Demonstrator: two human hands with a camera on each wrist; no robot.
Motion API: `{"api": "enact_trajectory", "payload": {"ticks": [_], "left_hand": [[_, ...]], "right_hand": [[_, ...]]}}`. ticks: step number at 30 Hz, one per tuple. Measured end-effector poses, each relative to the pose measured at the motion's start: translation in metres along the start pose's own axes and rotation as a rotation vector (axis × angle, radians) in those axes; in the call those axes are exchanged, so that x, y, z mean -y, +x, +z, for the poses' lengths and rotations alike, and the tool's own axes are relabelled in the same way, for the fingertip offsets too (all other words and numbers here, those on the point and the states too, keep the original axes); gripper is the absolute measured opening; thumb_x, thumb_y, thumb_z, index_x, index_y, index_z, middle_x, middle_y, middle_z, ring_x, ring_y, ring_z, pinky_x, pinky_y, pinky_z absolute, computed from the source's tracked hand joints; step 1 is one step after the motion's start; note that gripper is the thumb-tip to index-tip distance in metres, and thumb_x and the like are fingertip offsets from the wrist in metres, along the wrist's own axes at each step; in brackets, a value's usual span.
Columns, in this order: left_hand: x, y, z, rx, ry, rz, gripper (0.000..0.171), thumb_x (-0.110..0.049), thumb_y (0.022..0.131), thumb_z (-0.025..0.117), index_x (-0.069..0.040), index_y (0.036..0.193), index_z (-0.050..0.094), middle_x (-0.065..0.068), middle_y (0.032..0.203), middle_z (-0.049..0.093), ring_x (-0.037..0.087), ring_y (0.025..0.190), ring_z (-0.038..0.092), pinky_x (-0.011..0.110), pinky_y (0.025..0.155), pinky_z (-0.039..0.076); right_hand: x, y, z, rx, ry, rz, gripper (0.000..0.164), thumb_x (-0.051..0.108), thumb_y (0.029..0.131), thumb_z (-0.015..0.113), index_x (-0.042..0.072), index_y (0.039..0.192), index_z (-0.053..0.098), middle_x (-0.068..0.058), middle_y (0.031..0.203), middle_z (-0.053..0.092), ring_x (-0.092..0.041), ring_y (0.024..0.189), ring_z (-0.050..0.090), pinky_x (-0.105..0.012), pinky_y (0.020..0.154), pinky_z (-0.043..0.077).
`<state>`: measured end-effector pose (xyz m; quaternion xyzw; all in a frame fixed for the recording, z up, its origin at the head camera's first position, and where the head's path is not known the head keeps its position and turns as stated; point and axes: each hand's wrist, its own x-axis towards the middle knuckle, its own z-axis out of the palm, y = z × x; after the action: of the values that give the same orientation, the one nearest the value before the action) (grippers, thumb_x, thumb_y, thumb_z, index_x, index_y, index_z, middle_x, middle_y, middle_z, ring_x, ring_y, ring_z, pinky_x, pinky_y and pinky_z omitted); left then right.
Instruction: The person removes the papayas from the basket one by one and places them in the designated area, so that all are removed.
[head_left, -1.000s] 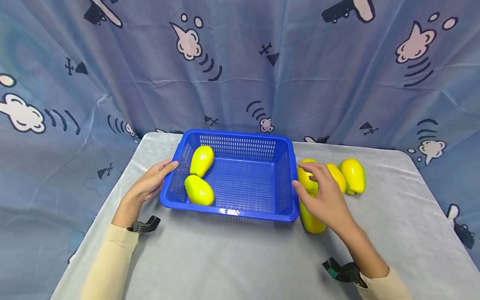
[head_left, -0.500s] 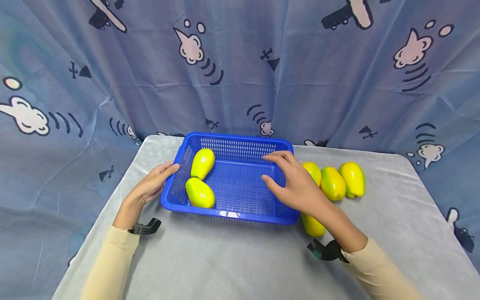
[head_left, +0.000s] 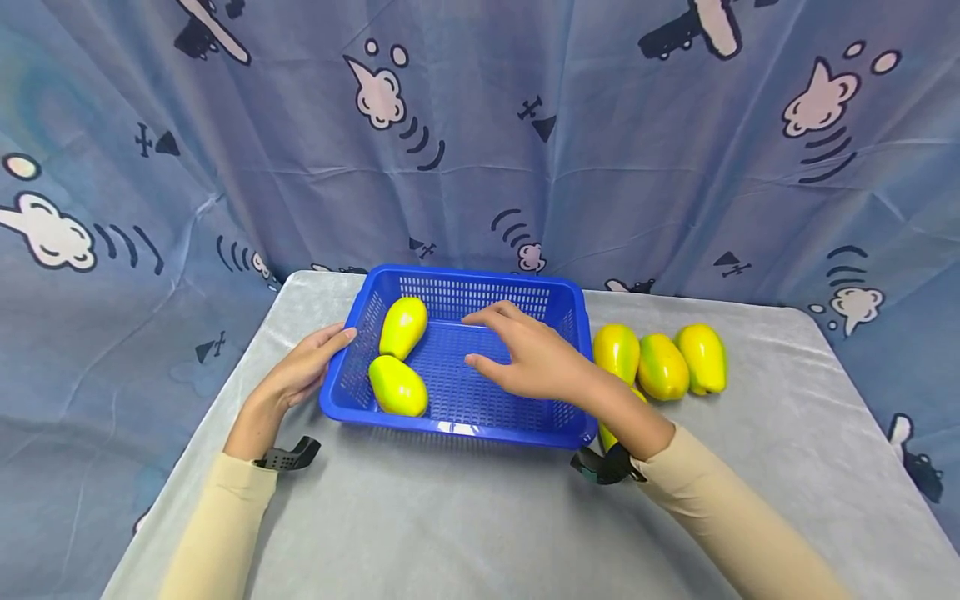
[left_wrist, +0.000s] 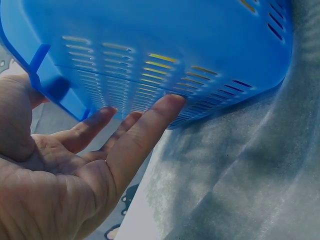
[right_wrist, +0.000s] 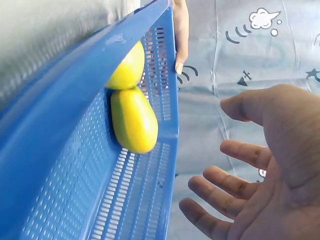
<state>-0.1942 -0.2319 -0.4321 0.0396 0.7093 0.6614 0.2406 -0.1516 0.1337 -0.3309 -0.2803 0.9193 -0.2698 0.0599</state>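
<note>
A blue plastic basket (head_left: 465,429) with slotted walls stands on the table. Two yellow-green papayas lie inside at its left end, one at the back (head_left: 403,327) and one in front (head_left: 398,387). My left hand (head_left: 307,367) grips the basket's left rim, thumb on top; in the left wrist view its fingers (left_wrist: 142,137) lie along the outer wall. Over the basket's middle, my right hand (head_left: 532,354) hovers with fingers spread and nothing in them. In the right wrist view, that hand (right_wrist: 265,175) is above the rim, apart from the papayas.
Several more papayas lie just right of the basket, among them one nearest it (head_left: 617,350), a middle one (head_left: 663,367) and an outer one (head_left: 702,358). Another is partly hidden under my right forearm. A patterned blue curtain (head_left: 480,125) hangs behind the grey-covered table (head_left: 420,517).
My right hand has moved left from beside the papayas, across the right rim, to over the basket's middle. The left hand keeps its grip; basket and papayas stay put.
</note>
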Motion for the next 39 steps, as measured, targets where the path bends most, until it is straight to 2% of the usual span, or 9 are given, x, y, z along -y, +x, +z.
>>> {"api": "enact_trajectory", "payload": {"ticks": [6,14,19,27,33,39], "left_hand": [[-0.001,0.0,0.001,0.011,0.002,-0.005,0.069,-0.04,0.115,0.042,0.001,0.167,0.021,0.004,0.129,0.068,0.009,0.104,0.075,0.034,0.09,0.066],[-0.003,-0.001,-0.001,-0.01,-0.002,-0.002,0.069,-0.039,0.115,0.042,0.002,0.166,0.022,-0.002,0.123,0.07,0.008,0.103,0.074,0.031,0.089,0.065],[-0.004,-0.001,0.0,0.013,-0.013,-0.005,0.07,-0.039,0.115,0.043,0.003,0.166,0.02,-0.004,0.119,0.072,0.009,0.102,0.075,0.031,0.088,0.066],[-0.004,-0.001,-0.001,-0.001,-0.022,-0.014,0.069,-0.039,0.115,0.043,0.002,0.166,0.021,-0.006,0.116,0.073,0.008,0.1,0.075,0.03,0.086,0.066],[-0.004,-0.001,0.0,0.007,-0.019,-0.011,0.069,-0.039,0.115,0.042,0.003,0.166,0.021,-0.005,0.119,0.072,0.008,0.102,0.075,0.031,0.088,0.066],[-0.004,-0.002,-0.001,0.005,-0.014,-0.024,0.07,-0.041,0.115,0.043,0.001,0.166,0.021,-0.003,0.123,0.07,0.008,0.103,0.075,0.032,0.089,0.066]], "right_hand": [[0.006,0.017,0.01,0.053,0.01,-0.012,0.052,0.038,0.102,0.069,0.019,0.15,0.058,-0.008,0.15,0.056,-0.027,0.13,0.063,-0.048,0.106,0.059],[0.013,0.037,0.019,0.105,0.026,-0.045,0.053,0.036,0.103,0.068,0.017,0.151,0.057,-0.01,0.15,0.056,-0.026,0.126,0.063,-0.045,0.106,0.058],[0.015,0.047,0.024,0.14,0.019,-0.046,0.056,0.035,0.103,0.069,0.013,0.152,0.056,-0.013,0.152,0.055,-0.028,0.129,0.063,-0.046,0.108,0.057],[0.018,0.064,0.036,0.249,-0.003,-0.037,0.059,0.036,0.103,0.066,0.01,0.155,0.052,-0.016,0.155,0.053,-0.033,0.134,0.061,-0.049,0.11,0.056],[0.017,0.073,0.043,0.308,-0.011,-0.076,0.057,0.033,0.104,0.065,0.005,0.153,0.053,-0.017,0.154,0.057,-0.032,0.141,0.056,-0.048,0.119,0.05],[0.02,0.078,0.049,0.361,-0.006,-0.078,0.058,0.034,0.104,0.065,0.003,0.152,0.054,-0.018,0.152,0.059,-0.031,0.138,0.056,-0.047,0.118,0.049]]}}
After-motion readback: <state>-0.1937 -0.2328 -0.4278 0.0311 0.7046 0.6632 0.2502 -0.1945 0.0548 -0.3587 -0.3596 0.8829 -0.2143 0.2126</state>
